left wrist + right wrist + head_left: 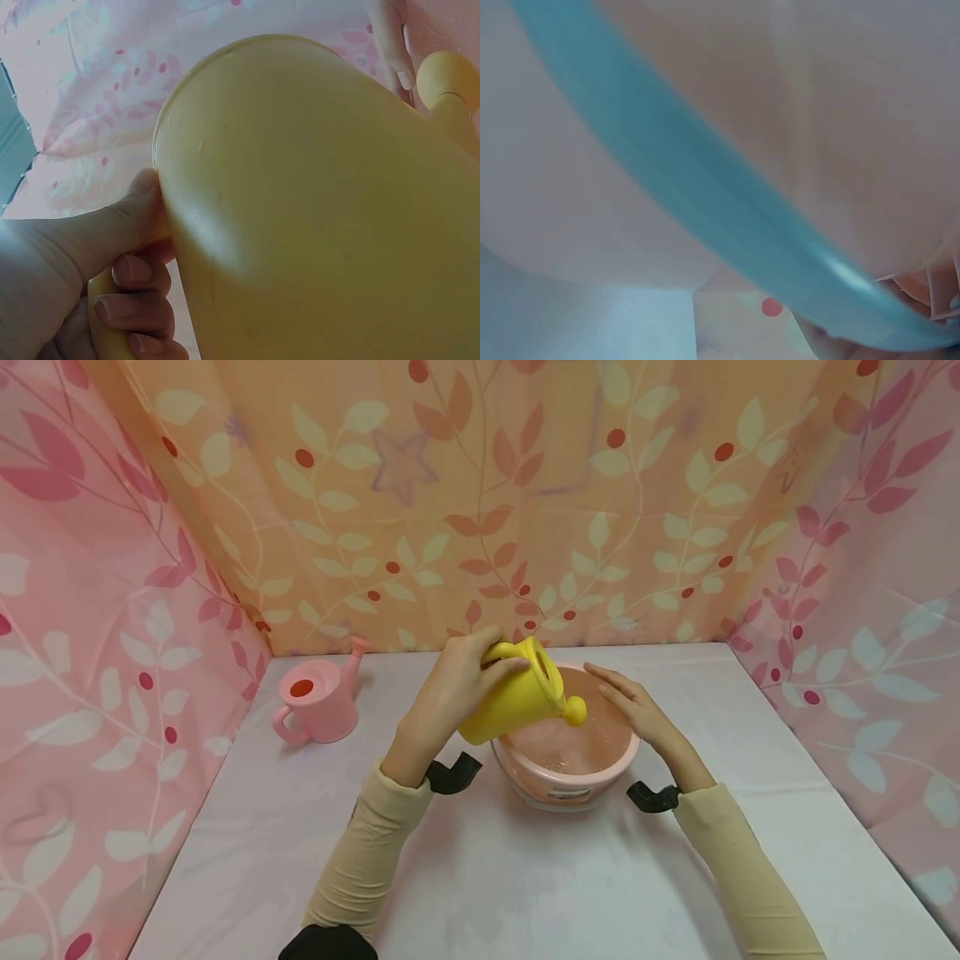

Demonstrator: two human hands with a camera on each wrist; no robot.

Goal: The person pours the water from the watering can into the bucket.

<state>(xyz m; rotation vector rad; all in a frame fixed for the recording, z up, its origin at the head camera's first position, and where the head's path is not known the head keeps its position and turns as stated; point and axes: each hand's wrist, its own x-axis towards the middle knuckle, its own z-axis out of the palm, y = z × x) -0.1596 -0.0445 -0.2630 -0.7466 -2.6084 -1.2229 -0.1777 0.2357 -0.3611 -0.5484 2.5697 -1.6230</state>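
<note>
My left hand point(453, 681) grips the handle of a yellow watering can point(513, 697), with the thumb along it. The can is tilted, its round spout head hanging over a pink bowl point(566, 785). In the left wrist view, fingers point(139, 307) curl round the handle, and the can's body fills much of the picture. Ripples and small bubbles show on clear liquid inside the bowl. Over the bowl's right rim rests my right hand point(637, 710), its visible fingers fairly straight. The bowl's rim point(705, 172) crosses the right wrist view, hiding much of that hand.
A pink watering can point(318, 702) with an orange-red inside stands at the back left of the white-covered table point(540, 885). Patterned cloth point(487, 502) encloses the table at the back and both sides. A black band sits on each wrist.
</note>
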